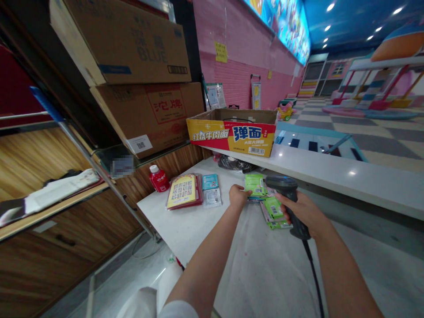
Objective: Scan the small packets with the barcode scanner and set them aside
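My right hand [306, 210] is wrapped round the handle of a black barcode scanner [283, 183], whose cord runs down toward me. The scanner's head points left, over a green packet [255, 184]. That packet is pinched at its lower left edge by my left hand [239, 196]. Below and right of it lie several more green packets [274, 210] on the white desk [198, 229], partly hidden by the scanner and my right fingers. A blue packet [210, 182] and a silvery white packet [212, 198] rest to the left, apart from my hands.
A red bottle [159, 180] stands near a yellow printed card [182, 192] on a red stack. An open noodle carton [232, 132] sits on the raised ledge [347, 170] behind the desk. Two cardboard boxes [152, 117] are stacked at left. A dark bag [236, 163] lies beneath the ledge.
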`<state>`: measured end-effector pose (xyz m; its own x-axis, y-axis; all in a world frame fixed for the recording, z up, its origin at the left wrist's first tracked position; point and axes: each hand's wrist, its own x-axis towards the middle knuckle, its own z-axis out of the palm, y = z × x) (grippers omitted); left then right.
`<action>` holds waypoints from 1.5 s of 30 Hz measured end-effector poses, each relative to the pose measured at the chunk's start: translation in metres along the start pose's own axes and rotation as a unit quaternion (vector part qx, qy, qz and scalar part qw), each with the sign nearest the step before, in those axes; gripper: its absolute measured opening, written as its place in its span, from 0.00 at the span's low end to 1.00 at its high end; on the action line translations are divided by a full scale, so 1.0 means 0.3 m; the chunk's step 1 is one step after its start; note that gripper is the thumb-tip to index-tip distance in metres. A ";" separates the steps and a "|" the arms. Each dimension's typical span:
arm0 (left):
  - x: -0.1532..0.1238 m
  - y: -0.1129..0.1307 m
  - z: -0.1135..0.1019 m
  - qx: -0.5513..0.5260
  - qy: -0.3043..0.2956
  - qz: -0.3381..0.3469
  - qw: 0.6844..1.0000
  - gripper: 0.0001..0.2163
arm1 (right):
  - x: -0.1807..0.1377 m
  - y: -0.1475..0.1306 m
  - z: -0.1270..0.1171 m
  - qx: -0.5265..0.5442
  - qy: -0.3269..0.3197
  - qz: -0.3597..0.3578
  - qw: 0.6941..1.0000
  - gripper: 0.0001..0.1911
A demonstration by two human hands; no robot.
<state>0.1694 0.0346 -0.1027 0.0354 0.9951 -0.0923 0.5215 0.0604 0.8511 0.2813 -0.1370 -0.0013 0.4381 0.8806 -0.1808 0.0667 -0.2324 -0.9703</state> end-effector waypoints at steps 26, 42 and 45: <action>-0.170 -0.273 -0.281 -0.453 -0.010 0.081 0.888 0.26 | -0.061 0.104 0.158 0.021 -0.128 -0.036 0.991 0.19; -0.169 -0.296 -0.271 -0.428 0.028 0.103 0.897 0.16 | -0.076 0.122 0.196 -0.015 -0.166 -0.016 0.986 0.18; -0.172 -0.290 -0.272 -0.422 0.038 0.107 0.900 0.15 | -0.078 0.116 0.195 -0.012 -0.178 -0.010 0.984 0.19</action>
<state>0.0525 -0.0156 -0.1297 -0.0165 0.9915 0.1288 -0.3241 -0.1271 0.9375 0.2209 -0.1414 -0.0401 0.0950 0.9729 -0.2109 0.0944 -0.2197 -0.9710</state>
